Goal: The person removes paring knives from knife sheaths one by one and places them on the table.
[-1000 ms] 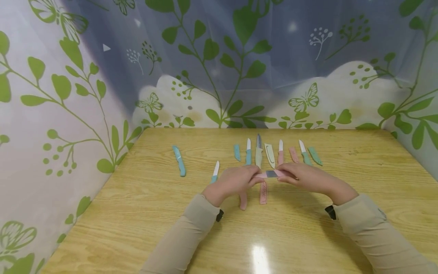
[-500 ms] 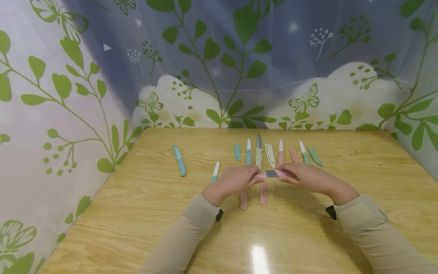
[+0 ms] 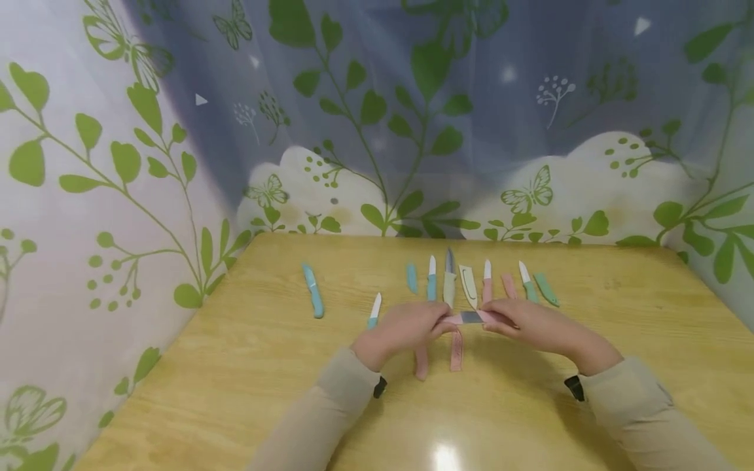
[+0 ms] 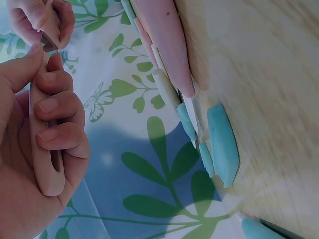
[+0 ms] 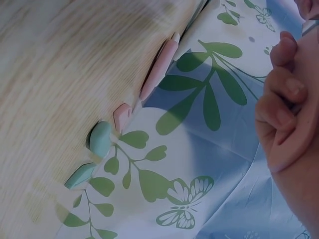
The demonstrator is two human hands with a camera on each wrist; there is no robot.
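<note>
My left hand point(image 3: 406, 327) grips the pink handle of a knife point(image 4: 41, 149), its fingers curled round it. A slot shows near the handle's end in the left wrist view. My right hand point(image 3: 542, 329) holds a pink sheath point(image 5: 306, 102) at the opposite end. Between the two hands a short grey stretch of blade is bare. The knife lies level above the table, and the fingers hide much of both pink parts. Below the hands lie a pink sheath with dark lettering point(image 3: 456, 353) and a pink handle point(image 3: 421, 364), partly covered by my left hand.
Across the wooden table point(image 3: 235, 392) lie a blue knife point(image 3: 313, 291), a white-bladed blue knife point(image 3: 375, 309), a cream knife point(image 3: 449, 278), a cream sheath point(image 3: 468, 284), a green knife point(image 3: 527, 281) and a green sheath point(image 3: 546, 290). A patterned cloth point(image 3: 377, 190) hangs behind.
The head view has tilted up a little, so the table and hands sit lower in it. Both hands keep the same hold, and the bare stretch of blade looks unchanged.
</note>
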